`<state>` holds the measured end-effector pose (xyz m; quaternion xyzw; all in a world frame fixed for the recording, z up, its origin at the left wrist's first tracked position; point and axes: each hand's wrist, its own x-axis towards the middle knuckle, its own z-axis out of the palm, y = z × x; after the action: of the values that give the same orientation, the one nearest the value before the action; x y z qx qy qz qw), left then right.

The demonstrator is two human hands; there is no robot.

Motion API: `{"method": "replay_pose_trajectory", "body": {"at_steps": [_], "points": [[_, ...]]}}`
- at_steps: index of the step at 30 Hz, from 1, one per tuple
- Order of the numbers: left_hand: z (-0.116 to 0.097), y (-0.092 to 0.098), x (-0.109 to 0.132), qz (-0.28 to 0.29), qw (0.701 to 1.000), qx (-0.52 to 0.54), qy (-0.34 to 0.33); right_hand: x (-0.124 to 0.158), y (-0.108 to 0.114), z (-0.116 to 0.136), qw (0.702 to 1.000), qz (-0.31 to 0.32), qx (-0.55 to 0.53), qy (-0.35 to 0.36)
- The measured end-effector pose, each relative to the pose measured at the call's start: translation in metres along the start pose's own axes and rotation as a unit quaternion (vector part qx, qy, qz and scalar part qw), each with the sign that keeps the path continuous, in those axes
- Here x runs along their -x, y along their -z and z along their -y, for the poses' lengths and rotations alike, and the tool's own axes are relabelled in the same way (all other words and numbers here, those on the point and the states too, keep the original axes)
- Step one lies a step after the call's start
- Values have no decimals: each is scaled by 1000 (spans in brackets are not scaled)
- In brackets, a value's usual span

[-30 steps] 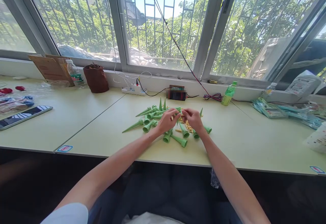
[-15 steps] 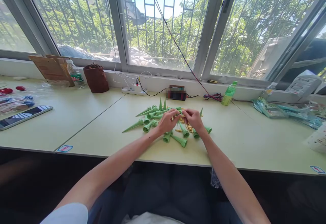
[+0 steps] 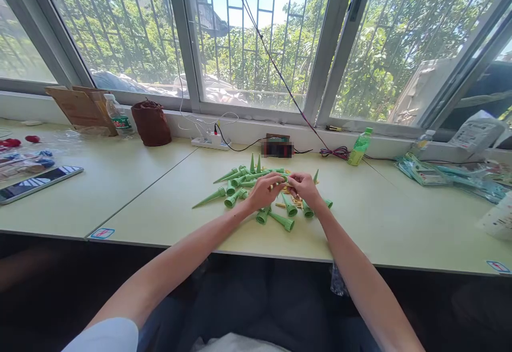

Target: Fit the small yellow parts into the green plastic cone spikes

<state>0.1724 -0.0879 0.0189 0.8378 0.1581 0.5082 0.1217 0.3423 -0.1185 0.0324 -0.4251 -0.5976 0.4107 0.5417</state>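
Note:
My left hand (image 3: pixel 264 191) is closed round a green plastic cone-shaped spike (image 3: pixel 284 179), most of it covered by the fingers. Close against its wide end, my right hand (image 3: pixel 305 188) has thumb and fingers pinched together; whatever sits between them is hidden. Around both hands lie several more green spikes, one tapering out to the left (image 3: pixel 209 198) and one near the front (image 3: pixel 282 221). Small yellow pegs (image 3: pixel 296 201) are scattered under and beside my right hand. Two spikes (image 3: pixel 252 164) stand point-up behind my left hand.
At the left are a phone (image 3: pixel 42 184), a brown pouch (image 3: pixel 151 124) and a clear bottle (image 3: pixel 119 116). A power strip (image 3: pixel 212 143) and a small device (image 3: pixel 277 146) with cables line the window. A green bottle (image 3: pixel 360 146) and plastic packets (image 3: pixel 428 170) stand right.
The green spike between my hands has turned so its wide end shows more toward the right hand. Both hands have shifted only slightly.

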Motion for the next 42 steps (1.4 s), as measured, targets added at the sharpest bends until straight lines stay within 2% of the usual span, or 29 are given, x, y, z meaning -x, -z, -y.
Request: {"method": "replay_pose_trajectory", "body": {"at_steps": [6, 14, 25, 42], "points": [[-2, -1, -2, 9, 999, -9, 40, -1, -2, -1, 1000, -3, 1, 4], [3, -1, -4, -25, 994, -26, 103, -6, -5, -6, 999, -20, 4, 28], [1, 0, -4, -16, 994, -30, 100, -7, -2, -11, 998, -1, 20, 58], [2, 1, -4, -8, 995, -21, 97, -3, -2, -6, 996, 7, 78, 48]]}}
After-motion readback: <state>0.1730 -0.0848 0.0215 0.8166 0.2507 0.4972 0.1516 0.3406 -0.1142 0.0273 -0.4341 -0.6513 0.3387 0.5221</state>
